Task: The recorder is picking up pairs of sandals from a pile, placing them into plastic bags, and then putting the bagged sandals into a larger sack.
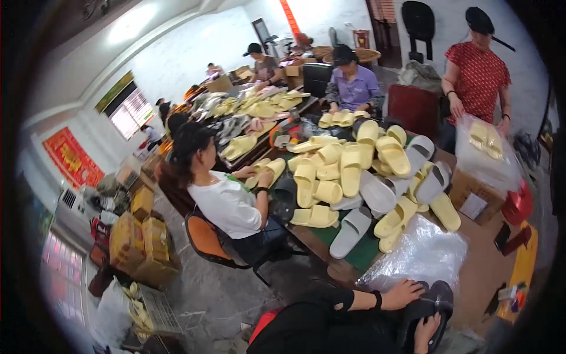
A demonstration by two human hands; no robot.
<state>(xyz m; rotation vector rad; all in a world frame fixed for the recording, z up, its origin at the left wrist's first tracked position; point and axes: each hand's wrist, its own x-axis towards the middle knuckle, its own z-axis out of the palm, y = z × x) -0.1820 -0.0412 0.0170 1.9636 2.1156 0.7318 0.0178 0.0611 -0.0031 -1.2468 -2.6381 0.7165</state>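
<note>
A pair of black slippers (437,300) is held at the lower right, by the table's near edge. My left hand (403,295), with a dark band at its wrist, lies against the upper side of the pair, its fingers bent onto one slipper. Lower down, my right hand (427,330) grips the slippers, its fingers curled around their side. Just beyond my hands lies a stack of clear plastic bags (420,251). Past it is a heap of yellow slippers (351,171) and grey slippers (351,232).
A person in white (227,197) sits at the left, handling yellow slippers. Another in purple (356,88) sits across the table. One in red (477,76) stands holding bagged slippers over a cardboard box (474,197). Cartons (141,236) stand on the left floor.
</note>
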